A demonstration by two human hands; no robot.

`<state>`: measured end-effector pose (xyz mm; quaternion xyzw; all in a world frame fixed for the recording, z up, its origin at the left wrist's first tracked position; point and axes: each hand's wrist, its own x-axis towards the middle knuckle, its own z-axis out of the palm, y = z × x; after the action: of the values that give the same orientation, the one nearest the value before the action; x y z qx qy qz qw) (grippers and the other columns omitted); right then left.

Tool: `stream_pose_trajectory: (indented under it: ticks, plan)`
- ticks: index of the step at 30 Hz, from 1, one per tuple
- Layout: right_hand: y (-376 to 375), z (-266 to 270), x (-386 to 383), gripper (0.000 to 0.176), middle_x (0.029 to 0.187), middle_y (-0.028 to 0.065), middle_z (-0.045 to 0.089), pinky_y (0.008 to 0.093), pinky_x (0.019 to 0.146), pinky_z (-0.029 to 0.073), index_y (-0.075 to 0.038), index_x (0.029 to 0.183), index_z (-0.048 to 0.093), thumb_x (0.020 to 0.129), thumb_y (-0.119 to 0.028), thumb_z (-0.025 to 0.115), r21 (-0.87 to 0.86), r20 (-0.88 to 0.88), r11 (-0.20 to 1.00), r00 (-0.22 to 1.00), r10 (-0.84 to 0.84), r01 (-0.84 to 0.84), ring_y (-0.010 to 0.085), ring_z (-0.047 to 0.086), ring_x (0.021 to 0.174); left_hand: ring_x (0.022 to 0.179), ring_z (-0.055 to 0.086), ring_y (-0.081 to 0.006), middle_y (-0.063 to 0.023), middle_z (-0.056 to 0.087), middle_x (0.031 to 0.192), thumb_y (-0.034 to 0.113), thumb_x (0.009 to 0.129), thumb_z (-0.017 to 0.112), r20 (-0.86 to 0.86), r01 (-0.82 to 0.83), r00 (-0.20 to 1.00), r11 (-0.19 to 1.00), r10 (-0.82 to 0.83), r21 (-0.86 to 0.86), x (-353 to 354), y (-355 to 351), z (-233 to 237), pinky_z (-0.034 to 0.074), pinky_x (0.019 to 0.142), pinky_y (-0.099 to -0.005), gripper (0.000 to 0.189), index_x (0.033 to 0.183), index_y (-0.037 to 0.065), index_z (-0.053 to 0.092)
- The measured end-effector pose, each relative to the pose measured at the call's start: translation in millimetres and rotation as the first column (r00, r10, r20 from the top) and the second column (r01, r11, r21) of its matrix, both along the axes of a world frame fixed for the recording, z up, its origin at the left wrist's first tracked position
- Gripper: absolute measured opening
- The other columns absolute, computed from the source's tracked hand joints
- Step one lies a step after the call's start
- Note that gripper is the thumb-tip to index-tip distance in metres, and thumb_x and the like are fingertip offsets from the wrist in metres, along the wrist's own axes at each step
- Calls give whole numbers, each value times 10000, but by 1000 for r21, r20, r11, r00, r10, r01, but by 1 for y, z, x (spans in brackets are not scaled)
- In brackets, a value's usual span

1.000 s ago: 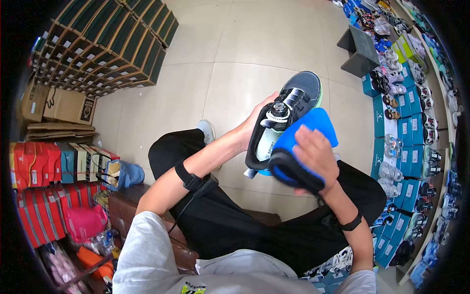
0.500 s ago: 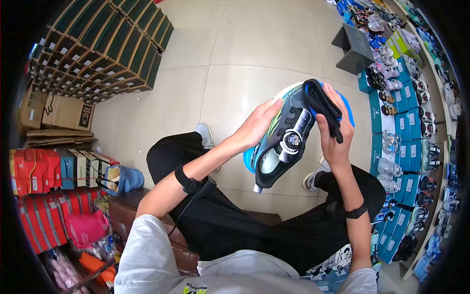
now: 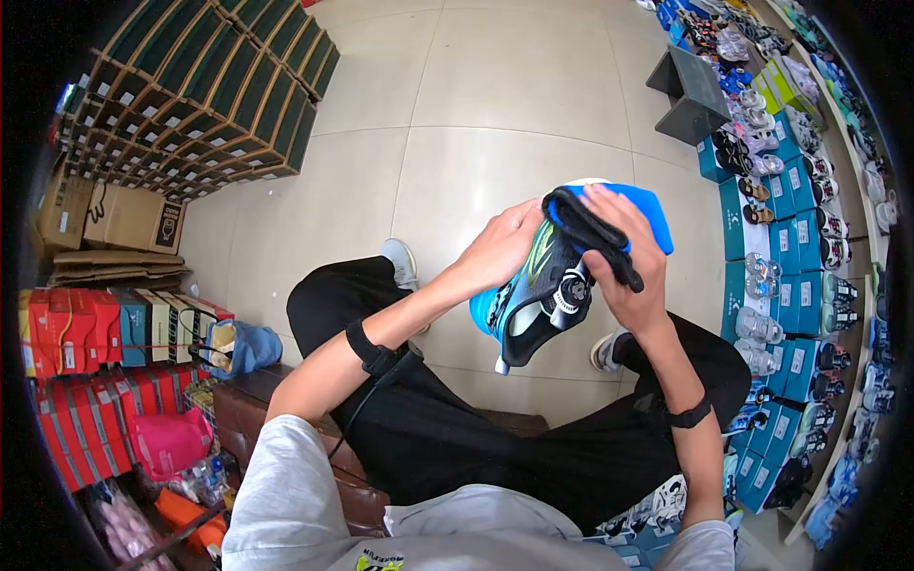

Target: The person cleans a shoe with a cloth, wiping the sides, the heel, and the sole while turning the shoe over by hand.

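A black, blue and green shoe (image 3: 533, 295) with a round dial is held up over the person's lap, its opening toward the body. My left hand (image 3: 505, 242) grips the shoe's left side near the front, its fingers partly hidden behind it. My right hand (image 3: 626, 259) is closed on a folded cloth (image 3: 595, 228), black with a blue part that spreads out to the right. That cloth lies against the upper front of the shoe and covers part of it.
Stacked dark boxes (image 3: 205, 86) stand at upper left, above cardboard cartons (image 3: 129, 219). Red boxes (image 3: 81, 333) and a blue bag (image 3: 248, 350) are at left. A grey stand (image 3: 690, 95) and teal shoe boxes (image 3: 781, 247) with shoes line the right.
My right hand and the cloth have moved left and down over the shoe, covering more of its upper. The shoe has tilted, and my left hand has shifted slightly down.
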<state>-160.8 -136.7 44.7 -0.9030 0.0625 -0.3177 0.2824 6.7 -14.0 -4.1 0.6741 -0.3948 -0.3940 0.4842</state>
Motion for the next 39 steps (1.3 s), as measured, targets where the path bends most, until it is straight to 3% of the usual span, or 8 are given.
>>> stream_pose_trajectory:
  ticks: [8, 19, 26, 29, 33, 34, 36, 39]
  plan:
    - [24, 9, -7, 562, 1320, 137, 643, 478, 1088, 416, -40, 1289, 649, 880, -421, 717, -26, -42, 961, 961, 274, -275, 300, 579, 1275, 824, 607, -260, -207, 672, 889, 477, 1074, 311, -24, -16, 1000, 999, 17, 29, 6, 2, -6, 478, 820, -400, 588, 1077, -30, 610]
    - [20, 13, -7, 562, 1320, 116, 646, 468, 1090, 416, -46, 1278, 656, 844, -391, 748, -169, -49, 973, 987, 151, -158, 290, 584, 1271, 652, 413, -321, -217, 539, 693, 445, 1067, 353, 159, -46, 986, 999, 44, 9, -1, -1, 23, 430, 664, -440, 495, 919, -2, 501]
    - [10, 14, -6, 551, 1325, 138, 640, 465, 1095, 401, -30, 1270, 650, 845, -364, 755, -258, -27, 966, 999, 19, -25, 306, 577, 1274, 704, 519, -425, -244, 582, 767, 269, 1036, 383, 225, -28, 973, 992, 55, -124, -7, 1, 24, 448, 705, -456, 320, 976, -6, 534]
    - [0, 14, -6, 542, 1329, 151, 635, 472, 1106, 383, -17, 1274, 641, 857, -344, 751, -270, 7, 961, 998, -64, 63, 319, 569, 1283, 710, 529, -435, -246, 580, 763, 292, 1049, 367, 229, -60, 971, 998, 65, -31, -8, 1, 28, 442, 705, -473, 354, 991, -8, 548]
    - [-17, 9, -5, 468, 1313, 187, 640, 472, 1130, 356, 27, 1283, 620, 919, -255, 706, -61, 105, 978, 976, -191, 198, 346, 569, 1278, 678, 492, -426, -249, 546, 726, 371, 1067, 343, 241, -33, 970, 999, 26, 25, -8, 2, 28, 424, 693, -483, 443, 941, -14, 523]
    - [-21, 5, -5, 447, 1306, 191, 644, 464, 1127, 362, 38, 1271, 626, 934, -248, 692, 67, 98, 972, 968, -231, 225, 343, 572, 1275, 707, 454, -225, -158, 503, 737, 383, 1081, 337, 239, -12, 971, 998, -3, 61, -7, 3, 29, 438, 716, -407, 450, 922, -11, 485]
    - [-22, -3, -4, 408, 1290, 200, 654, 443, 1122, 373, 64, 1241, 639, 966, -236, 656, 398, 67, 891, 962, -264, 217, 337, 580, 1268, 716, 457, -215, -152, 504, 736, 383, 1082, 333, 236, -5, 972, 998, -10, 63, -7, 3, 31, 439, 724, -403, 456, 916, -15, 480]
    - [-19, -2, -2, 424, 1300, 198, 649, 445, 1125, 368, 63, 1250, 635, 963, -249, 656, 193, 142, 959, 961, -236, 207, 344, 569, 1281, 683, 463, -318, -212, 526, 727, 381, 1075, 335, 234, -42, 972, 999, 36, 19, -7, 3, 22, 429, 707, -445, 467, 914, -25, 502]
